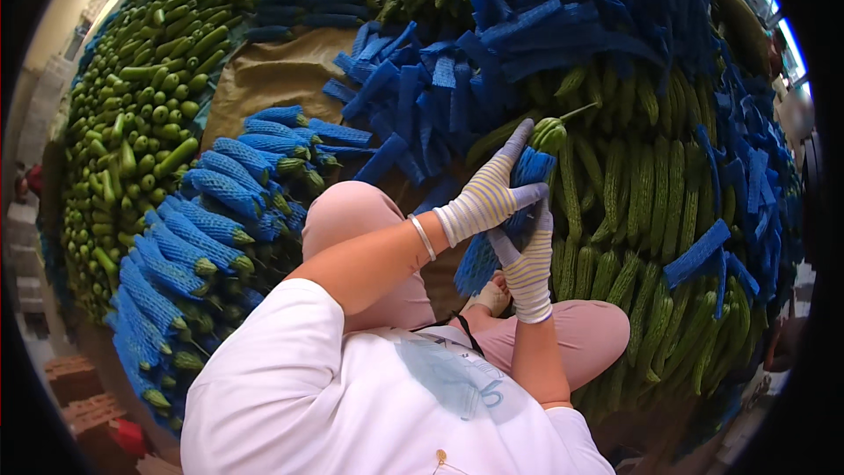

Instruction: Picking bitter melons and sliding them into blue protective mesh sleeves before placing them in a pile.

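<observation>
Above the pink knees [369, 211], both gloved hands, left hand [489, 194] and right hand [527, 264], gripped a blue foam net sleeve [492, 246] half-drawn over a green gourd [550, 134]; the sleeve probably needed pulling further up.

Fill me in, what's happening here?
A seated person in striped gloves is holding a green gourd in a blue foam net sleeve. The left hand is at the top, the right hand lower down; the gourd's tip pokes out. Sleeved gourds are stacked to the left, bare gourds to the right, loose sleeves ahead.
</observation>
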A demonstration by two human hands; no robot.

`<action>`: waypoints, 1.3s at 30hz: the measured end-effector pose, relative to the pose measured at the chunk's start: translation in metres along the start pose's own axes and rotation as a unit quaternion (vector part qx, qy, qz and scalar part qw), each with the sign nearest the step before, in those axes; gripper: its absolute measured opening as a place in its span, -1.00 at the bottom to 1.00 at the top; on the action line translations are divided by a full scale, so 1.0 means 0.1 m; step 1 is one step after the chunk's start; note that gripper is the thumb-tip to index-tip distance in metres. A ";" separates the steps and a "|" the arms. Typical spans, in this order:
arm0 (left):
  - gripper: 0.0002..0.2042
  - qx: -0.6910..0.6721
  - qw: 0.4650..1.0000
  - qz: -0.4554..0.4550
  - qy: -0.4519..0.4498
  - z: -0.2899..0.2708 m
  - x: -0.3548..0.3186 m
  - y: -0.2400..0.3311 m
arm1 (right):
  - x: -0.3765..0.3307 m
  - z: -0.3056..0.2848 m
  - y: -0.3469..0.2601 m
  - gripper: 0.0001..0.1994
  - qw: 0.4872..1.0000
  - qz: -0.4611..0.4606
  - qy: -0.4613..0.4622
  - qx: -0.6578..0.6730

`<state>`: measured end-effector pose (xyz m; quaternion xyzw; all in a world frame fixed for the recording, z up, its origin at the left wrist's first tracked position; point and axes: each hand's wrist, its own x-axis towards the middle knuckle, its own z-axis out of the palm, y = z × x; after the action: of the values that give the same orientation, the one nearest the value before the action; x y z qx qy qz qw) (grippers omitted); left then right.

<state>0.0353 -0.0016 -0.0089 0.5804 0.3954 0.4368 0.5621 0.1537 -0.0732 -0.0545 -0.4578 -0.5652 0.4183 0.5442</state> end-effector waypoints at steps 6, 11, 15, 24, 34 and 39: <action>-0.45 -0.310 0.919 0.107 0.220 -0.59 0.24 0.38 | 0.00 -0.55 -0.17 -0.39 0.995 0.094 0.024 0.018; -0.49 -0.351 0.849 0.095 0.382 -2.13 -0.25 0.47 | -0.14 -1.26 0.20 -0.50 0.990 0.126 0.060 -0.020; -0.70 -0.248 0.790 -0.016 0.561 -3.21 -1.15 0.13 | -0.25 -1.65 0.59 -0.52 0.982 0.144 0.093 -0.076; -0.27 0.377 0.509 -0.557 0.537 -4.61 -2.77 -0.44 | -0.28 -1.33 0.72 -0.49 0.980 0.166 0.035 -0.099; -0.59 0.200 0.914 0.088 0.342 -2.28 -0.15 0.20 | 0.45 -0.72 0.53 -0.56 0.953 0.187 -0.099 -0.217; -0.56 0.186 0.976 0.114 0.001 -0.67 0.48 0.05 | 1.32 -0.36 0.97 -0.50 0.979 0.181 -0.075 -0.064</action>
<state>-0.0139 0.0642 -0.0015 0.7155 0.4014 0.4172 0.3909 0.1970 0.0770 -0.1158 -0.5538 -0.5373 0.5061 0.3853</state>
